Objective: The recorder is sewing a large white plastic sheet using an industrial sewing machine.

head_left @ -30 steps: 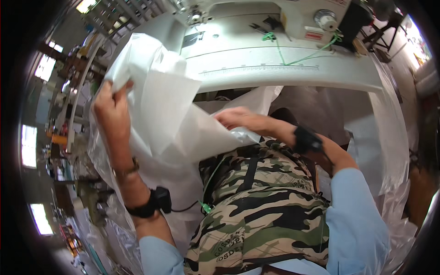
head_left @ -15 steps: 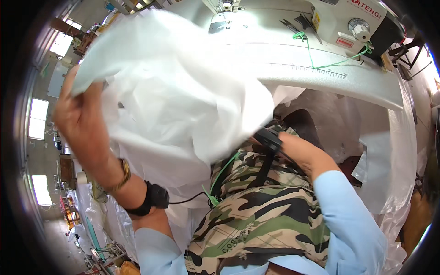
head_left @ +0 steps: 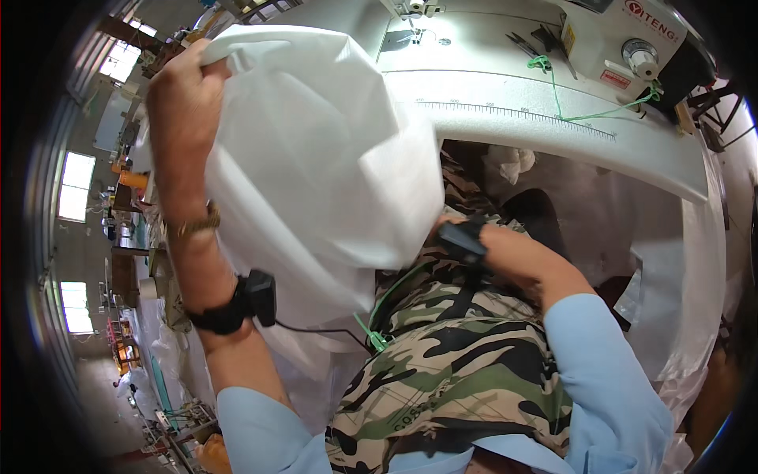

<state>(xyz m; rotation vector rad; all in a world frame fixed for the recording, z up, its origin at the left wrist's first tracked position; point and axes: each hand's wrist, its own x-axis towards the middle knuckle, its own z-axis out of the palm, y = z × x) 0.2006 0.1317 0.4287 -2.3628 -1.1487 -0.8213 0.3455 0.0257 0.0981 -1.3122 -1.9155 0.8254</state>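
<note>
A large sheet of thin white fabric (head_left: pixel 316 158) billows in front of me, hanging from the upper left down over my lap. My left hand (head_left: pixel 189 91), raised at the upper left, is closed on the fabric's top edge. Low beside the fabric's right side is my right hand (head_left: pixel 447 224); its fingers are hidden behind the cloth, so whether they grip it does not show. Both wrists wear black strapped devices, and a cord runs from the left one (head_left: pixel 260 299) toward my camouflage apron (head_left: pixel 450 379).
Ahead stands a white sewing machine (head_left: pixel 632 39) on a pale table (head_left: pixel 505 95) with a printed ruler along its edge. Thread snips (head_left: pixel 527 46) and green thread (head_left: pixel 557 87) lie beside it. Under the table edge, clear plastic sheeting (head_left: pixel 671 292) hangs at the right.
My left hand has lifted farther up and slightly right, drawing the fabric's edge with it. The fabric now hangs more upright and spread. My right hand has stayed low, shifting little.
</note>
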